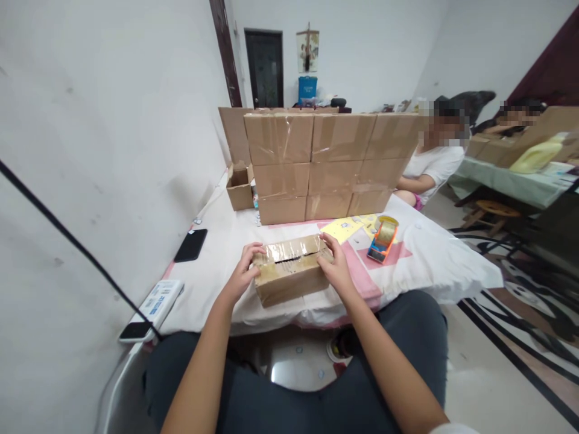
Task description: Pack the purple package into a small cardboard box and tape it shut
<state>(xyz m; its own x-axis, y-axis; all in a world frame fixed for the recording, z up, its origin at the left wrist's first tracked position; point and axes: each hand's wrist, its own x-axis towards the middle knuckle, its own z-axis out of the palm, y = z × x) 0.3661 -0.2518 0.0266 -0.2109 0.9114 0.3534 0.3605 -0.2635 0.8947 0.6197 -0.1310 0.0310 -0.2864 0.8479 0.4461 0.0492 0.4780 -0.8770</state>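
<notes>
A small cardboard box (289, 272) with clear tape across its top lies near the front edge of the white-covered table (420, 259). My left hand (243, 272) grips its left end, fingers curled over the top edge. My right hand (335, 265) holds the right end, fingers bent onto the taped top. A dark slit shows along the middle of the lid. An orange tape dispenser (382, 239) rests just right of the box.
A stacked wall of taped cardboard boxes (325, 166) stands at the table's back, an open small box (239, 185) at its left. Yellow papers (344, 229), a black phone (190, 245) and a second phone (136, 330) lie about. A seated person (432, 163) is at the far right.
</notes>
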